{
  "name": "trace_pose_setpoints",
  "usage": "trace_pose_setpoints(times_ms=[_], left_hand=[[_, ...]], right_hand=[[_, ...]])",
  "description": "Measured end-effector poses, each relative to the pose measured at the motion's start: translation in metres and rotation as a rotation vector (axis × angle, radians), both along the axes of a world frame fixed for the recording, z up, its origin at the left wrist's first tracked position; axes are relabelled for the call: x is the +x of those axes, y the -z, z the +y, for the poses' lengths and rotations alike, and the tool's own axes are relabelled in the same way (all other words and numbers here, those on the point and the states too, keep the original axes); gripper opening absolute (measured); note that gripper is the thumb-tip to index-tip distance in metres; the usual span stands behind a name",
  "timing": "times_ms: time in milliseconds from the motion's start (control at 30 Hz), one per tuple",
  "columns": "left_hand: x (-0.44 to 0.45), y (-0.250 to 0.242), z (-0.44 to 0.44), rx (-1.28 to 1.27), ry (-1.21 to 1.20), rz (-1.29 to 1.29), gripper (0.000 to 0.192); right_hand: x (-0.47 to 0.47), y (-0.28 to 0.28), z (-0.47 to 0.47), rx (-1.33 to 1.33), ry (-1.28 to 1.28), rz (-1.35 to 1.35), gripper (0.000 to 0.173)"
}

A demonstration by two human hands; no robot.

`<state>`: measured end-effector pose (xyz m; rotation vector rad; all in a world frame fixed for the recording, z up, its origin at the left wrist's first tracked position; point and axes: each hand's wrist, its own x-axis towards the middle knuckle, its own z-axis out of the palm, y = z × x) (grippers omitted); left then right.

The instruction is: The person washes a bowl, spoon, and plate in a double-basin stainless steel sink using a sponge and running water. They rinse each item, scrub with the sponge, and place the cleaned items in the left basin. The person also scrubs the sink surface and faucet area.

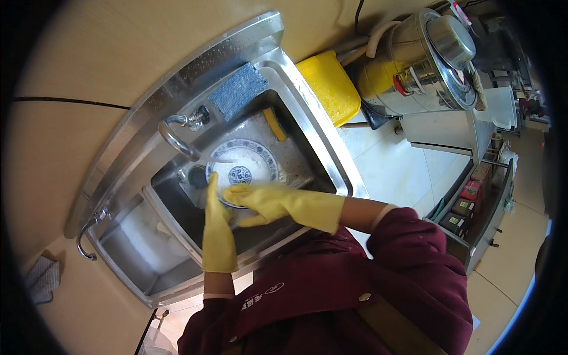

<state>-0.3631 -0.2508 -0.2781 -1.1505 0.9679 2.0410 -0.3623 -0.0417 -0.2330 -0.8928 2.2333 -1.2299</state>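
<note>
A white plate with a blue patterned rim and a blue central medallion (262, 166) is tilted in the right-hand basin of a steel sink (317, 128). Water from the curved faucet (175, 140) runs onto its face. My left hand (217, 222), in a yellow rubber glove, grips the plate's left edge with the thumb over the rim; its other fingers are mostly hidden. Also gloved, my right hand (262, 202) lies across the near part of the plate, fingers on its face and thumb spread apart below. It is slightly blurred.
A yellow sponge (275, 125) lies in the basin's far corner, a blue cloth (239, 91) on the back ledge. The left basin (177, 275) has a second faucet (86, 235). Right of the sink stand a yellow plastic container (330, 86) and a large steel drum (399, 71).
</note>
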Motion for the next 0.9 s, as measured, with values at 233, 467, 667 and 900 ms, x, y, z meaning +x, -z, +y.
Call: trace_pose_setpoints(times_ms=[233,467,667,900], left_hand=[[-0.024,-0.021,-0.001,-0.127,0.338,0.44,0.07],[-0.006,0.01,0.035,-0.146,0.026,0.446,0.059],[-0.002,-0.011,0.02,-0.147,-0.137,0.467,0.05],[-0.031,-0.091,0.025,-0.146,-0.265,0.27,0.048]], right_hand=[[0.002,-0.003,0.008,0.164,0.383,-0.896,0.039],[-0.018,-0.059,0.044,-0.631,0.8,-1.218,0.034],[-0.028,-0.052,0.055,0.062,0.574,-0.055,0.04],[-0.053,-0.075,0.023,-0.112,0.814,-0.185,0.033]])
